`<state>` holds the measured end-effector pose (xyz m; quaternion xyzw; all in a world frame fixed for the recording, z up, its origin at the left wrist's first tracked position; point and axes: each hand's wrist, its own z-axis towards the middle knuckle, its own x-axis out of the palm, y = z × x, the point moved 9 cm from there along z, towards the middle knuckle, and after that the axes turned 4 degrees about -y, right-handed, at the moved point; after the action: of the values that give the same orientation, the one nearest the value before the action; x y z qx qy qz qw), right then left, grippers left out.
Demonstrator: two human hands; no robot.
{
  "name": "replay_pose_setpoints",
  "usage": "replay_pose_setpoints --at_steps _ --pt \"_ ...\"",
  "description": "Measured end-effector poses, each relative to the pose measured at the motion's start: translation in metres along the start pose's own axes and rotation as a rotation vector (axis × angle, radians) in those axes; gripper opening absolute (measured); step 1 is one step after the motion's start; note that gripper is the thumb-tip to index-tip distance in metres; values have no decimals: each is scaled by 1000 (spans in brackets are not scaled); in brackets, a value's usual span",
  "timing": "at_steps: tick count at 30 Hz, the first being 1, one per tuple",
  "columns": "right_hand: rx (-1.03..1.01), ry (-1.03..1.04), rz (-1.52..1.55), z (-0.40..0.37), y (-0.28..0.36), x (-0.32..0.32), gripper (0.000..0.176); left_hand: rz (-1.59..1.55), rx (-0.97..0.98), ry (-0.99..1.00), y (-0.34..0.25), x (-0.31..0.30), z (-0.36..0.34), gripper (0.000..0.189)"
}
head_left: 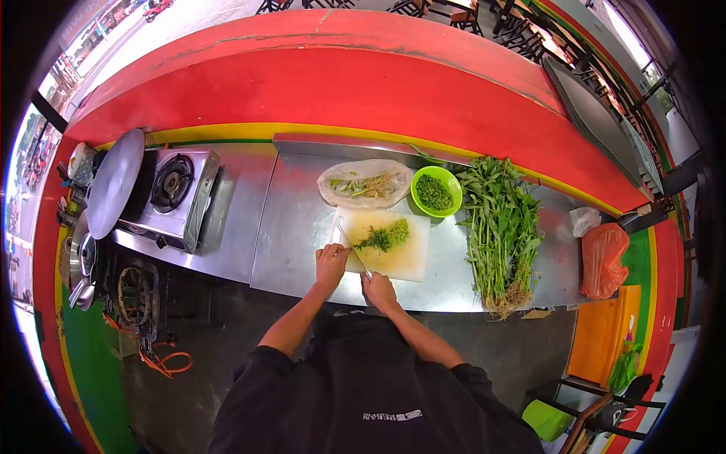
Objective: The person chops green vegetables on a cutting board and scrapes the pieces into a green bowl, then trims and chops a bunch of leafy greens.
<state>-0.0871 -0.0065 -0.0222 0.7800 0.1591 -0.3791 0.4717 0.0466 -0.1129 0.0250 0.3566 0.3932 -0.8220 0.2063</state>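
Observation:
My right hand [379, 290] is closed round the handle of a knife [354, 248], its blade slanting away to the upper left over the cutting board [412, 266]. At the board's left edge, my left hand [330, 266] has its fingers bent together against the side of the blade. Chopped green herbs [384, 236] lie in a loose pile on the board, just right of the knife. Behind the board rests a clear plastic bag [363, 184] with stems and roots in it. A lime-green bowl [455, 184] beside the bag holds finely chopped greens [434, 192].
A large bunch of leafy greens [501, 234] lies right of the board on the steel counter [291, 219]. Farther right sits an orange plastic bag [603, 261]. A gas stove [172, 185] and a big round metal lid [116, 184] stand at left. A red wall [325, 91] bounds the back.

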Motion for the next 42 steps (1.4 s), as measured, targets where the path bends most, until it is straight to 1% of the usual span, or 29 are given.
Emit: replay_pose_setpoints --at_steps 2,4,7,10,13,16,20,22,23,25,28,29,32,35,40,42 --pt "12 5 23 -2 4 -6 54 -42 -29 -16 4 -5 1 13" --pt "74 41 65 -7 -2 -7 52 -93 -149 34 14 1 -1 14" --pt "40 33 89 -13 -3 -4 51 -133 -179 34 18 1 -1 15" --pt "55 63 60 -15 -7 2 52 -145 -222 69 18 2 -4 18" --pt "40 39 48 -17 -4 0 54 -163 -214 20 16 -3 -7 18" --pt "36 73 46 -18 -3 1 55 -172 -208 3 16 -4 -10 16" --pt "20 52 22 -19 -2 5 56 -138 -219 -7 18 -2 -10 13" --pt "31 62 -20 -18 -3 8 55 -101 -161 -6 16 1 -9 13" --pt "29 64 -22 -17 -4 9 55 -101 -164 -7 18 3 -9 13" --pt "-19 9 -74 -16 3 5 56 -42 -145 13 18 5 -9 12" --pt "22 -1 -105 -8 9 8 55 -48 -88 18 16 3 -6 11" --pt "44 -11 -90 -5 11 8 55 -46 -87 16 15 2 -6 11" --pt "29 -7 -71 -3 18 9 54 -18 -81 -2 15 2 -8 10" --pt "43 -32 -8 -4 8 6 54 -65 -155 8 12 -7 -9 11" --pt "76 -72 27 -15 -9 -1 53 -67 -160 -11 16 2 -8 11" --pt "119 -51 28 -19 -14 -4 54 -34 -162 -48 14 6 -5 11"
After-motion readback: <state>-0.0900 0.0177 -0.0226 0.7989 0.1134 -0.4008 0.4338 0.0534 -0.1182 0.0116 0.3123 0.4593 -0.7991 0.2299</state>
